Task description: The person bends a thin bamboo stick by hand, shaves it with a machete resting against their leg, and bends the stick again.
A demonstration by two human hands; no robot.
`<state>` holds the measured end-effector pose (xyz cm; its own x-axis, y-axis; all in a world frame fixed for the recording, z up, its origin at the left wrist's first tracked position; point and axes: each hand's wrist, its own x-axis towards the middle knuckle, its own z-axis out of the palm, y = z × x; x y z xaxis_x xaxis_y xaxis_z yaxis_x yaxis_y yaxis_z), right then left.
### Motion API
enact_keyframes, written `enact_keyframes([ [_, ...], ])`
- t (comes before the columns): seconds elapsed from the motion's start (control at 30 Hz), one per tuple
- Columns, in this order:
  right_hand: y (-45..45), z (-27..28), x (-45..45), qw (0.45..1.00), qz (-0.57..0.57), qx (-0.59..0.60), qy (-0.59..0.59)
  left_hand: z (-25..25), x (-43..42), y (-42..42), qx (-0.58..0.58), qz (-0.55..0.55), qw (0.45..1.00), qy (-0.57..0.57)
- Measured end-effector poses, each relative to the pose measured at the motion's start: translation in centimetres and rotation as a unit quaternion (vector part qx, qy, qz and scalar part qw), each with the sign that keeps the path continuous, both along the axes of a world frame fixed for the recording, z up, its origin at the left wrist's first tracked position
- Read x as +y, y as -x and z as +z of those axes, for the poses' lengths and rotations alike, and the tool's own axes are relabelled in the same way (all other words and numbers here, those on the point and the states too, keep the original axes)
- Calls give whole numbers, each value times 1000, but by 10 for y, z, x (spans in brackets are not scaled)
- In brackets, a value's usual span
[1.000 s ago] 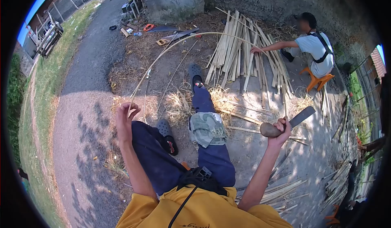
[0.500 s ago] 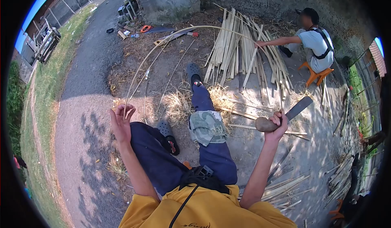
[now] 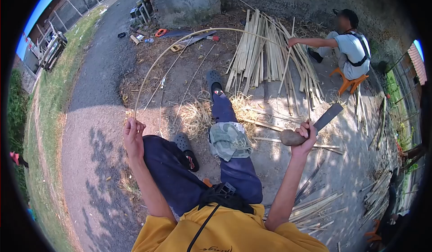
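Note:
A long, thin bamboo strip (image 3: 151, 69) is bent into a high arch in front of me. My left hand (image 3: 133, 137) pinches its left end between thumb and fingers. My right hand (image 3: 304, 137) is wrapped round a broad-bladed knife (image 3: 328, 118), whose rounded wooden handle end (image 3: 292, 137) sticks out on the left of the fist. The strip's other end comes down to the top of this hand, and the fingers hide how it is held there. A camouflage cloth (image 3: 230, 140) covers my outstretched leg.
Many split strips (image 3: 252, 54) lie piled ahead. A co-worker on an orange stool (image 3: 348, 83) reaches to a strip beside the pile. Handsaws (image 3: 193, 40) lie beyond the arch. Shavings (image 3: 198, 114) surround my legs, and more strips (image 3: 315, 211) rest at the right.
My left fingers, spread apart before, have closed on the strip's end. The knife has shifted slightly left. The co-worker's hand has moved slightly up and right, and the strip near it stands steeper.

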<state>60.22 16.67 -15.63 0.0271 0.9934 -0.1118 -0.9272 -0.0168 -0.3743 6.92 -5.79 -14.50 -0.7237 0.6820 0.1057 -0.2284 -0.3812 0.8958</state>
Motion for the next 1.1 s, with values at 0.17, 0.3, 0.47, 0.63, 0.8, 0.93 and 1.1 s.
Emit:
enact_keyframes([
  [0.17, -12, -5, 2, 1000, 12, 8, -12, 1, -1, -2, -4, -4, 1000, -20],
  [0.3, -23, -11, 6, 1000, -17, -6, -7, 1, -5, 3, -11, -46, 998, -48],
  [0.47, -30, -6, 8, 999, -32, -5, -18, 1, -3, -1, 15, -20, 1000, -15],
  [0.63, -37, -10, 8, 999, -40, -3, -2, -9, -3, 7, 44, 5, 999, 18],
  [0.8, -66, -11, 11, 999, -28, -19, -22, 16, -6, -11, 215, 113, 960, 138],
  [0.93, -131, -14, 19, 993, -75, -89, 22, 50, -43, 4, 457, 192, 829, 260],
  [1.1, -206, -25, 10, 968, -105, -227, 27, 88, -90, 27, 579, 270, 708, 302],
])
